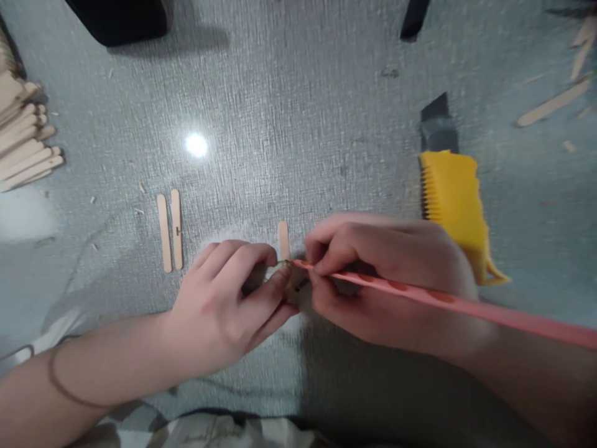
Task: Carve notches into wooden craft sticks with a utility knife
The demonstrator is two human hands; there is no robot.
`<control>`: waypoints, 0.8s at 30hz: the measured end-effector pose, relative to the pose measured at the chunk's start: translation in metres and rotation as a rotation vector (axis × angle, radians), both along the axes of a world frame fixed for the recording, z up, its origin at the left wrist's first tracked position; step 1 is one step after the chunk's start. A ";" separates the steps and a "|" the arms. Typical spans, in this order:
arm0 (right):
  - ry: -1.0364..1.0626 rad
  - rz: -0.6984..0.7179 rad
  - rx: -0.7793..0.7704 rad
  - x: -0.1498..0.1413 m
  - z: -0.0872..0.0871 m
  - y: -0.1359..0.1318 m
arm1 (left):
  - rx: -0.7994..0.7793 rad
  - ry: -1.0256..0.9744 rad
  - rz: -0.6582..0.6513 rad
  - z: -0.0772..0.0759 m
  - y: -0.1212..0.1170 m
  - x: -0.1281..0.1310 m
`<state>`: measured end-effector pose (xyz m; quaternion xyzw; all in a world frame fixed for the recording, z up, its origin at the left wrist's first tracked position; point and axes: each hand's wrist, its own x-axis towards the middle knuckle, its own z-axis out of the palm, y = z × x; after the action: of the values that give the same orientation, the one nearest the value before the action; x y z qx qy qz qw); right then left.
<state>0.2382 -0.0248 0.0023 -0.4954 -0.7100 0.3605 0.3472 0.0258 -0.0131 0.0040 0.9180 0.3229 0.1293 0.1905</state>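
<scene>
My right hand (377, 280) is closed in a pinch around a pink pencil (396, 287) with dimples along its shaft. The pencil's tip meets the fingertips of my left hand (233, 292). Thumb and fingers of that left hand are closed on a small wooden craft stick, mostly hidden, whose pale part with a dark mark (301, 285) shows beside the thumb. Just above the fingertips another craft stick (283, 239) points away from me; its near end is covered. Left of my left hand lie two craft sticks (165, 233), side by side, the right one bearing a small dark mark.
A pile of craft sticks (25, 137) lies at the far left. Beyond my right hand is a yellow tool (450, 193) with a ridged edge and a grey blade-like end. Loose sticks (553, 102) lie at the right; black objects (121, 18) stand at the back.
</scene>
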 end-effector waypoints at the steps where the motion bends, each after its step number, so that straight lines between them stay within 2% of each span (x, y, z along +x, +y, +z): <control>1: -0.003 0.002 -0.004 0.000 0.000 0.000 | 0.002 0.000 -0.002 0.000 0.000 0.000; 24: -0.018 -0.019 0.003 0.001 0.001 0.001 | 0.006 -0.008 0.007 -0.001 0.000 0.002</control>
<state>0.2395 -0.0237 0.0033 -0.5048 -0.7088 0.3520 0.3449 0.0275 -0.0129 0.0031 0.9169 0.3250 0.1346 0.1887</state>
